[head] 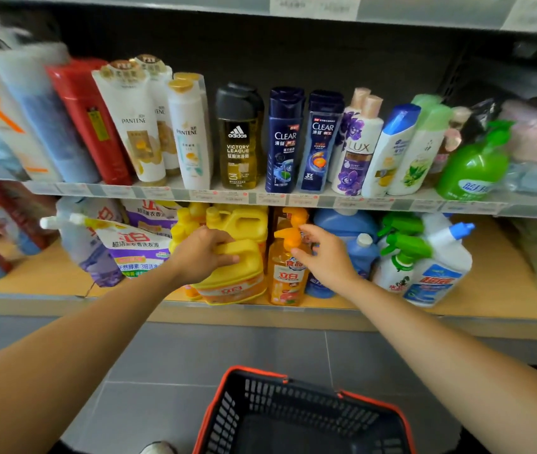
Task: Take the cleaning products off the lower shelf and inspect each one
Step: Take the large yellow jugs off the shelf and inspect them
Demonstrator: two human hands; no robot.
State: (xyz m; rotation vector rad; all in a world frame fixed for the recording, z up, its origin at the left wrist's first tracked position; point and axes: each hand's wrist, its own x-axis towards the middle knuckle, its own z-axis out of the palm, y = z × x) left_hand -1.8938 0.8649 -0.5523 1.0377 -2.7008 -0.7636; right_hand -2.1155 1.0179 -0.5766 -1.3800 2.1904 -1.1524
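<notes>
Head | left hand (204, 254) fingers clamped on yellow jug (239, 276) handle; right hand (327, 258) fingers apart beside orange bottle (285, 280)

Your hands (201, 253) (326, 257): 2
Yellow handled jugs (248, 271) (244, 221): 2
Orange pump bottles (286, 280) (293, 215): 2
Green trigger sprayers (401, 224) (408, 246): 2
Shopping basket (270, 401): 1

My left hand (202, 253) hides the handle of the yellow jug (241, 281), the price tags (270, 198) along the shelf edge (522, 210) are too blurred to read, the far-left bottles (31, 119) smear, and the bottom edge cuts off my basket (254, 372).
</notes>
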